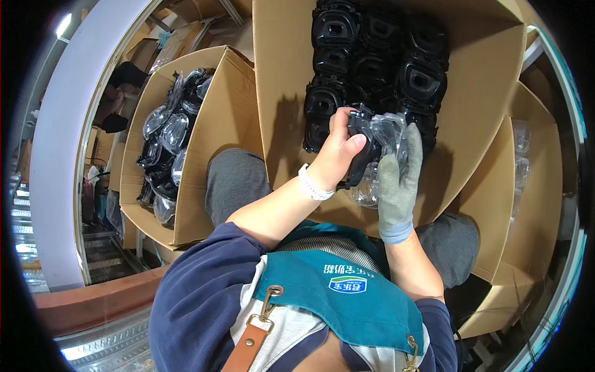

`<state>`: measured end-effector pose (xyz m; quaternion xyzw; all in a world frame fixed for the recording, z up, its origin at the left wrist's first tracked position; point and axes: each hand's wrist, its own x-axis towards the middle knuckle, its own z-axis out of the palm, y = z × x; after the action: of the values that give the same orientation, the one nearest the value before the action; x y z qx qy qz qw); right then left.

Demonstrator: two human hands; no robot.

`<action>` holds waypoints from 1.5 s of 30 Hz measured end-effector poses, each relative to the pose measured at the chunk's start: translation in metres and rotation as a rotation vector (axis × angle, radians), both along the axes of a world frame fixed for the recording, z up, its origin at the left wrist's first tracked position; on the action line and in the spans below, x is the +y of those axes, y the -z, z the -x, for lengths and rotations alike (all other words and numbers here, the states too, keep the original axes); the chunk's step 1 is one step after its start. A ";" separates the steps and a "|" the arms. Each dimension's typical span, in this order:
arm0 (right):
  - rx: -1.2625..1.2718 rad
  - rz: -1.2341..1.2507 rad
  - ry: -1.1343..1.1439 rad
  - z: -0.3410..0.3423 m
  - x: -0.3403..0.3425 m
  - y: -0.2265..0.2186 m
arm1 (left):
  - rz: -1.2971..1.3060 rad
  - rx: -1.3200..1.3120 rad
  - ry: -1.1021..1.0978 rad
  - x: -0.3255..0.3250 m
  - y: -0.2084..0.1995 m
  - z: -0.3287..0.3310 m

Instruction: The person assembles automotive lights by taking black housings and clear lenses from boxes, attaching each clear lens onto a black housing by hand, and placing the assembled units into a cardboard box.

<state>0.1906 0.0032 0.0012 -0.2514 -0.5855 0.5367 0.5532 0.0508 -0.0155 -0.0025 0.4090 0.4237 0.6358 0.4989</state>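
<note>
Brown cardboard formed the smaller box to the left of the big box, with clear and black plastic pieces jumbled inside it. Over the near part of the big box, my bare left hand, a white band at its wrist, had thumb and fingers closed on a black plastic piece. Beyond, inside the big box, similar black pieces sat in rows. Against the held piece's right side, over the big box, was a clear shell. My grey-gloved right hand touched it, thumb and fingers parted and fairly straight; whether they gripped it I could not tell. Right of the big box, another carton held clear pieces.
</note>
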 end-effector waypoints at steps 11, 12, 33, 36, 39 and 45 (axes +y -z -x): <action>-0.037 0.218 -0.043 0.007 -0.010 0.011 | 0.236 0.067 -0.038 -0.001 0.009 -0.018; -0.084 0.211 -0.031 0.006 -0.008 0.010 | 0.258 0.034 -0.045 0.000 0.007 -0.019; 0.618 1.088 -0.567 -0.006 0.008 0.019 | -0.011 -0.076 0.028 0.000 -0.011 -0.024; 0.582 1.092 -0.502 -0.001 0.005 0.020 | 0.010 -0.125 0.043 0.000 -0.015 -0.026; 0.574 1.035 -0.410 0.003 0.006 0.021 | 0.001 -0.113 0.017 0.003 -0.014 -0.024; 0.092 0.295 0.462 0.008 0.023 0.018 | 0.086 0.488 -0.354 0.006 -0.005 -0.022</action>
<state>0.1827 0.0264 -0.0169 -0.4316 -0.4023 0.4866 0.6443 0.0730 -0.0095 0.0023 0.4481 0.6222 0.5774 0.2808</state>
